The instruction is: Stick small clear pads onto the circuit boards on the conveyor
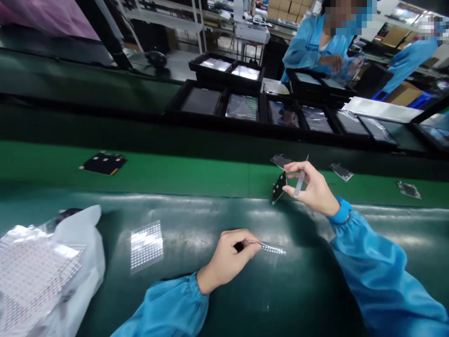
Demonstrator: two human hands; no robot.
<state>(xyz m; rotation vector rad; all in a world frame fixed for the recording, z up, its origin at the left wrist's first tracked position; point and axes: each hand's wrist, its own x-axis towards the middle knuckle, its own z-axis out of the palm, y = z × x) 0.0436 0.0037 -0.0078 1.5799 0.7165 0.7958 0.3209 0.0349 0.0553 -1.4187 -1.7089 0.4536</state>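
Observation:
Between thumb and fingertips, my left hand (229,257) pinches a narrow clear strip of small white stickers (273,248) just above the dark green mat (280,299). My right hand (312,187) grips a black circuit board (279,188) by its edge, tilted on end over the near edge of the green belt (196,175). A slim grey tool, perhaps tweezers (299,183), is tucked in the same hand. A clear sheet of white stickers (146,245) lies flat on the mat, left of my left hand.
More boards rest on the belt: a black one (103,163) at left and smaller ones (342,172) at right. A white bag (82,252) with sticker sheets (35,276) lies at left. Black trays of screen panels (242,106) stand behind; a person in blue (312,44) works beyond.

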